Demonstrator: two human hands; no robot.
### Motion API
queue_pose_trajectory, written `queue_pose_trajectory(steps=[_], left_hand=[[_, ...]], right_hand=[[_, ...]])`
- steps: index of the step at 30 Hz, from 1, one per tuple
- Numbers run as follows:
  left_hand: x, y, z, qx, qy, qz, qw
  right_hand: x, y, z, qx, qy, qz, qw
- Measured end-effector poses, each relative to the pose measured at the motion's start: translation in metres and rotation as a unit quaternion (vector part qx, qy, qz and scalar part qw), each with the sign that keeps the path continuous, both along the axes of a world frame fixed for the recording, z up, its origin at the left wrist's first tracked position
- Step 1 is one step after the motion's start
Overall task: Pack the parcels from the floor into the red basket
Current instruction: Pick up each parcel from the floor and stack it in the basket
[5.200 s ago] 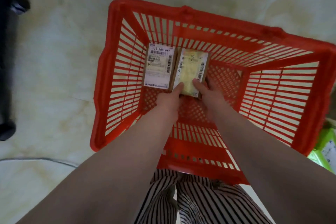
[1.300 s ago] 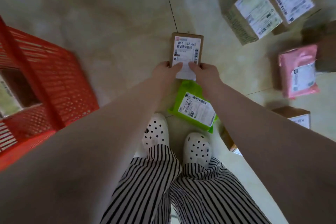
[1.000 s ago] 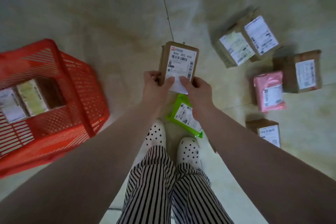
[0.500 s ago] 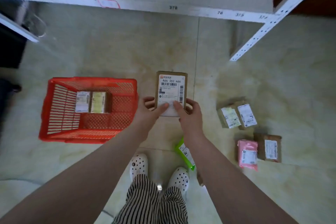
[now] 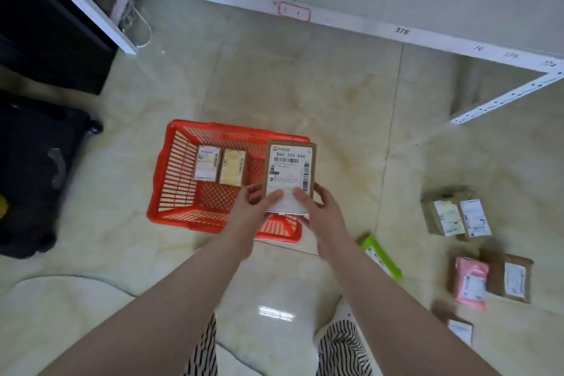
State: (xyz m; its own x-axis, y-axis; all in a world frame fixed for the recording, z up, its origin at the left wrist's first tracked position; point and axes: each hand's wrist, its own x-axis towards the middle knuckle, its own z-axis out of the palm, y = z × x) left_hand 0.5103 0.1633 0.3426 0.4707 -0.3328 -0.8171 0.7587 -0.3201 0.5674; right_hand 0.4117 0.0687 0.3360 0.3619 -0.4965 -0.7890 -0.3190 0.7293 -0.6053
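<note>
A brown cardboard parcel (image 5: 290,171) with a white label reading 866 303 666 is held in the air over the right side of the red basket (image 5: 174,180). My left hand (image 5: 254,207) grips its lower left corner and my right hand (image 5: 317,210) grips its lower right corner, thumbs on the label. Two small parcels (image 5: 219,166) lie side by side on the basket's floor at the far end.
On the floor to the right lie a green parcel (image 5: 380,256), a pink one (image 5: 470,282) and several brown boxes (image 5: 454,215). A white shelf frame (image 5: 335,20) runs along the back. Black luggage (image 5: 33,174) stands to the left.
I lifted the labelled parcel off the floor with both hands, stood up and carried it left; it now hangs over the basket's right side.
</note>
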Motion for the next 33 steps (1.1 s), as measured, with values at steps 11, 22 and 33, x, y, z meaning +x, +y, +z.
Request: queue_pose_trajectory(steps=[11,22,33], left_hand=[[0.102,0.068,-0.054,0.098,0.013,-0.113,0.989],[0.108,0.031,-0.212,0.140,0.091,0.013,0.986],[0.112,0.016,-0.378,0.128,0.121,0.082,0.981]], right_hand=[[0.096,0.087,-0.047,0.028,0.056,-0.052,0.997],[0.119,0.059,-0.205,0.029,0.049,-0.065,0.996],[0.136,0.038,-0.360,0.010,0.087,-0.039,0.995]])
